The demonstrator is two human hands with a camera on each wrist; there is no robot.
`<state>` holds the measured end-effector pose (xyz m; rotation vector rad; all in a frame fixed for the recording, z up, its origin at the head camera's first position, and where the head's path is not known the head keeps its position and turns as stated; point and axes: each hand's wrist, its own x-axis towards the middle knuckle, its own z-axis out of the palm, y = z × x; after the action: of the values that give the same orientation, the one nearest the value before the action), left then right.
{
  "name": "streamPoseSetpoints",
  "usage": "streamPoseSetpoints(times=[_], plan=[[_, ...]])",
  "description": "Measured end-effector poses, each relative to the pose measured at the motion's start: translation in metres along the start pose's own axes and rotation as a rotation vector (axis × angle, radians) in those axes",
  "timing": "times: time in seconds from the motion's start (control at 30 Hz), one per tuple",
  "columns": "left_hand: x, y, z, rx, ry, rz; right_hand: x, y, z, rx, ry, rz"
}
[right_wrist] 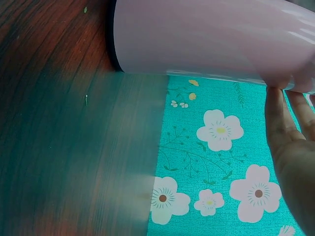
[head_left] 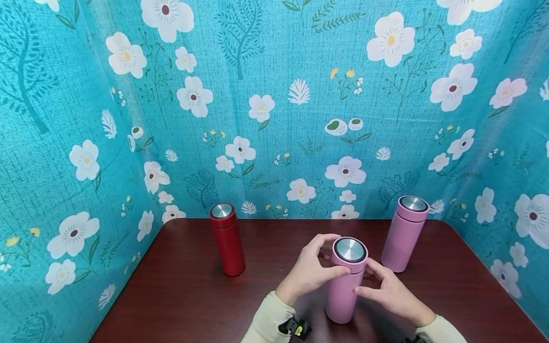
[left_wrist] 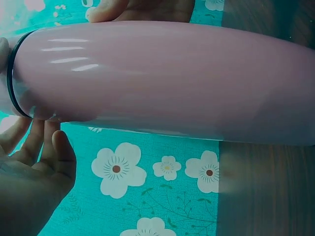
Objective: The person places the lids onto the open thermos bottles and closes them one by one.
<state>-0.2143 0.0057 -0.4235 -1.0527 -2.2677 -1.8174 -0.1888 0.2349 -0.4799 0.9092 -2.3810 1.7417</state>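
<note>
A pink thermos flask [head_left: 342, 299] with a silver-topped lid stands upright at the front of the table, between both hands. My left hand [head_left: 309, 272] holds it around the lid from the left, thumb across the front. From the right, my right hand [head_left: 394, 293] grips the upper body just below the lid, its thumb on the near side. The left wrist view shows the flask's smooth body [left_wrist: 162, 78] and the dark seam under the lid, with fingers of the left hand [left_wrist: 37, 179] touching it. In the right wrist view, right-hand fingertips [right_wrist: 274, 93] touch the flask.
A second pink thermos flask [head_left: 404, 234] stands behind to the right. A red thermos flask [head_left: 229, 242] stands at the back left. The dark brown wooden table [head_left: 169, 304] meets a turquoise flowered cloth [head_left: 272, 140] at its back and sides.
</note>
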Motion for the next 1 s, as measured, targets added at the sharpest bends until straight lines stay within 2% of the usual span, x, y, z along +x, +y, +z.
streamPoseSetpoints(times=[0.13, 0.53, 0.7, 0.9, 1.0], plan=[[0.0002, -0.0006, -0.0007, -0.002, 0.000, -0.014, -0.0004, -0.0007, 0.0000, -0.011, 0.006, 0.010], [0.0001, -0.0080, -0.0057, -0.016, -0.076, 0.046, 0.0001, 0.0007, -0.0002, -0.028, 0.014, 0.057], [-0.0016, -0.0057, -0.0021, 0.019, -0.048, 0.077, 0.0003, -0.0009, -0.0006, -0.017, 0.010, 0.072], [-0.0011, -0.0027, 0.0039, 0.026, 0.005, 0.034, 0.0009, -0.0033, 0.0000, -0.009, -0.003, 0.027], [-0.0005, -0.0020, 0.0030, 0.028, 0.010, 0.028, 0.0012, -0.0032, -0.0001, -0.009, -0.001, 0.036]])
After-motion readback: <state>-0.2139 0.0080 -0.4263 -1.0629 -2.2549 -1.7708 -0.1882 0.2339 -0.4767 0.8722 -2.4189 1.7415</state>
